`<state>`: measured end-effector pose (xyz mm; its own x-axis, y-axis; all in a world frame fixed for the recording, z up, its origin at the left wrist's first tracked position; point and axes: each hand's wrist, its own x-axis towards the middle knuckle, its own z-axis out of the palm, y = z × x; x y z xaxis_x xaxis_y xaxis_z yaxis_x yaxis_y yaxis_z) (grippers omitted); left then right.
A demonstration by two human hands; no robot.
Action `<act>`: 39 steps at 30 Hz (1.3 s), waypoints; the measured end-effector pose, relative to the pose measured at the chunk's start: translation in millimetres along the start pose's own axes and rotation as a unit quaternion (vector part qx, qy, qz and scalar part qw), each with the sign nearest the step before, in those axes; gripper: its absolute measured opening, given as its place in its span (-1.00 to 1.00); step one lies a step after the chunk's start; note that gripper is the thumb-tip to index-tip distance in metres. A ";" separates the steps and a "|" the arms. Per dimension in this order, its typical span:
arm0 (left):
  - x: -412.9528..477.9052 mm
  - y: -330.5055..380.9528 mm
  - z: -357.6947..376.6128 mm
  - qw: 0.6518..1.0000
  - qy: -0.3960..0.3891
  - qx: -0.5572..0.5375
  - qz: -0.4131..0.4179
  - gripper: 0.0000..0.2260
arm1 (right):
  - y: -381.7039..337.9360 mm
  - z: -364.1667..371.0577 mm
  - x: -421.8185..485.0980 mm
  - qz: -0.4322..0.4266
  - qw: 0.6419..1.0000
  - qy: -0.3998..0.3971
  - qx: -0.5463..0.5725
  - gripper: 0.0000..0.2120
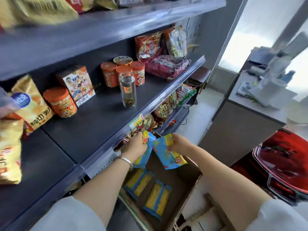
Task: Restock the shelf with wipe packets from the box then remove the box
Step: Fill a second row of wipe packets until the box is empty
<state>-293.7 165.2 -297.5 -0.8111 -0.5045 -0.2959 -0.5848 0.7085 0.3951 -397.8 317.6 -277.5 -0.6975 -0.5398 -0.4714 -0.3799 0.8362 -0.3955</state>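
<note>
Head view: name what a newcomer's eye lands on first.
Low centre, the left hand grips one blue-and-yellow wipe packet and the right hand a second packet, above the open cardboard box. Two more packets lie inside it. On the middle shelf a clear glass jar stands before orange tubs.

A single head-worn wide-angle view looks forward and steeply down; the shelf (100,124) sits close at left; the box (181,177) lies below, near.
</note>
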 end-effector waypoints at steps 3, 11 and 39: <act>-10.1 10.1 -25.0 0.998 0.044 -0.042 -0.006 -0.80 | -9.0 -22.8 -19.0 -0.030 0.999 0.037 0.021 -0.42; -75.2 35.9 -85.3 0.979 0.138 -0.145 -0.020 -0.85 | -29.2 -71.5 -81.6 -0.134 0.986 0.091 0.044 -0.51; -345.6 -88.0 -301.4 0.619 0.600 -0.507 -0.019 -0.82 | -283.9 -66.9 -225.1 -0.368 0.765 -0.046 0.527 -0.79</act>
<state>35.0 128.4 32.1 0.1357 -0.9452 0.2970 0.1841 0.3186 0.9298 -173.6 208.2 -6.3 -0.4663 -0.8716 0.1510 0.0854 -0.2143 -0.9730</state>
